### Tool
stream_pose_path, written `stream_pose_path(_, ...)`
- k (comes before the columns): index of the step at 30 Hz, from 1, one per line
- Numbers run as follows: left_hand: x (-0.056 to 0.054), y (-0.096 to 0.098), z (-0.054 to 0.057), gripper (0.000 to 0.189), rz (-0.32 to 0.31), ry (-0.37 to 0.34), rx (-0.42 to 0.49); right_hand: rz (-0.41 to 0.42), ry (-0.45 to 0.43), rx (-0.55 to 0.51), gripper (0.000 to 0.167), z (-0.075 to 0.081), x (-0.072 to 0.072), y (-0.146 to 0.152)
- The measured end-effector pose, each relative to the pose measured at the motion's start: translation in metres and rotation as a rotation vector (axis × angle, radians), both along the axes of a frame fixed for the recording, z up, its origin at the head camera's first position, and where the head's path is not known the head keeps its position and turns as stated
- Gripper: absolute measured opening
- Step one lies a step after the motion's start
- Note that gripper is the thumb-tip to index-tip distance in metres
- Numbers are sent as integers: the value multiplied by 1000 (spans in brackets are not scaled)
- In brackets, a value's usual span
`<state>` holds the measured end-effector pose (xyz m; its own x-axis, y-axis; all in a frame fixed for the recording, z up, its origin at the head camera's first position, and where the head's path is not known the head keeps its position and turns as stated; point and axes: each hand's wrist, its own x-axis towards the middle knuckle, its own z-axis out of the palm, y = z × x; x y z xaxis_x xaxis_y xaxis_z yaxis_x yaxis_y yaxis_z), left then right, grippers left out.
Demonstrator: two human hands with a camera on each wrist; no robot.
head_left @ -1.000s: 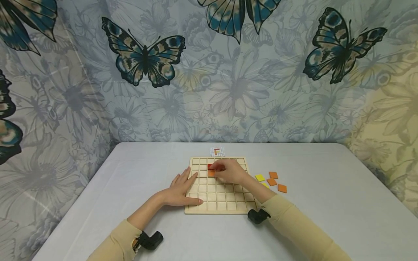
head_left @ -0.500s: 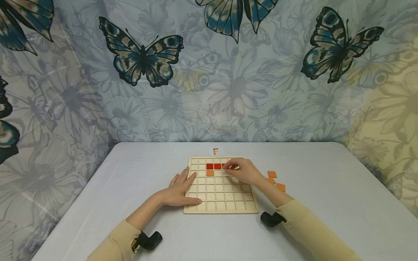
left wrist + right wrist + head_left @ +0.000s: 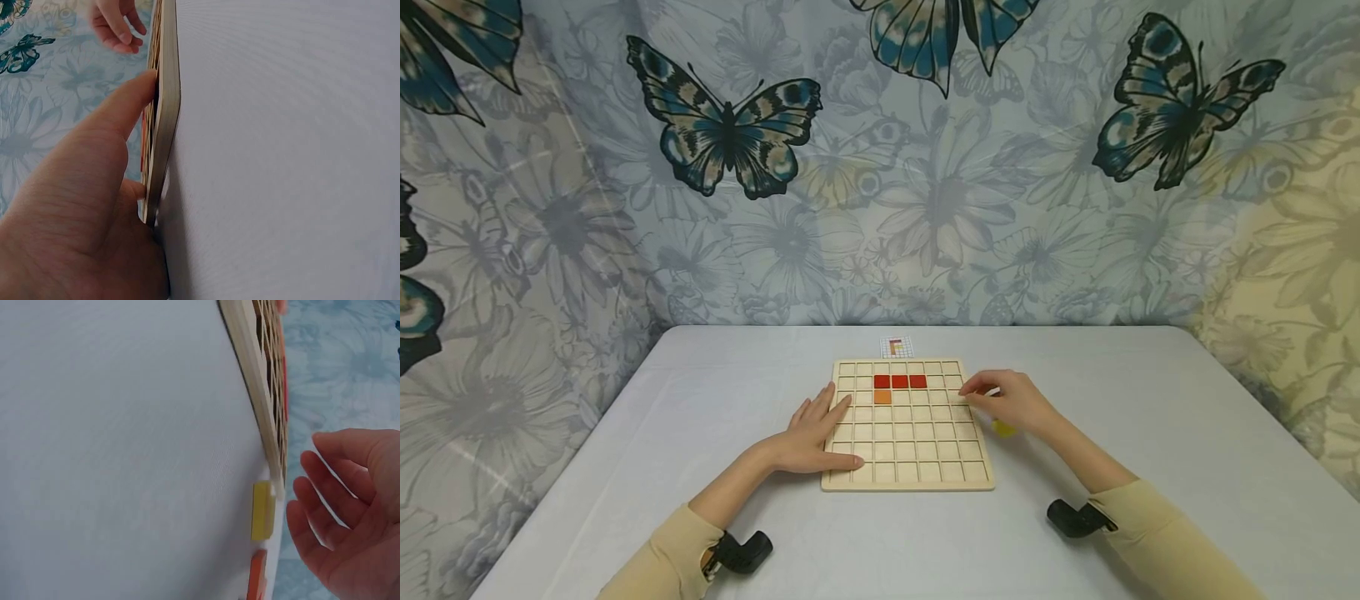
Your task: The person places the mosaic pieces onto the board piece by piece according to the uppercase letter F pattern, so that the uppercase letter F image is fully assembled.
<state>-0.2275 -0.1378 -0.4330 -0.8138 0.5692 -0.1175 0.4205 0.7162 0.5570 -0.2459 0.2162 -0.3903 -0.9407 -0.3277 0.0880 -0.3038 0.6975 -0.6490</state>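
My left hand [image 3: 811,442] lies spread on the left edge of a wooden grid board [image 3: 917,472], its thumb over the lower left squares. Three red tiles [image 3: 899,382] form a row in the upper part of the board, and an orange tile [image 3: 882,397] sits below the leftmost one. My right hand [image 3: 1017,402] hovers at the board's right edge, fingers loosely bent. In the right wrist view a gap separates its thumb and fingers, with nothing between them. Beneath it are a yellow tile [image 3: 261,511] and an orange tile [image 3: 256,575]; the hand hides other loose tiles in the head view.
A small card with a coloured grid pattern [image 3: 896,347] lies just behind the board. White cloth [image 3: 760,367] covers the table. Butterfly-printed fabric [image 3: 940,208] hangs behind the table's far edge.
My right hand has moved rightward from the red tiles to the board's right edge, over the loose tiles. All three red tiles now show uncovered. The left hand has stayed put.
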Motion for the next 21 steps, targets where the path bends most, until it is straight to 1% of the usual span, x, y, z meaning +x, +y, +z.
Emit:
stream_pose_path(7,5,2,11,105,-11,-7,26,-15,16,48,11,-2,5,19)
stream_pose_path(11,5,2,11,105,-16,-5,14,-38,13,76,11,-2,9,28)
stream_pose_path(17,5,2,12,104,-12,-14,9,-85,-45,69,13,-2,15,39)
stream_pose_path(19,4,1,12,104,-7,-13,16,-88,-54,63,14,-2,17,43)
stream_pose_path(21,3,1,9,106,-7,-10,10,-77,-52,60,15,-1,19,47)
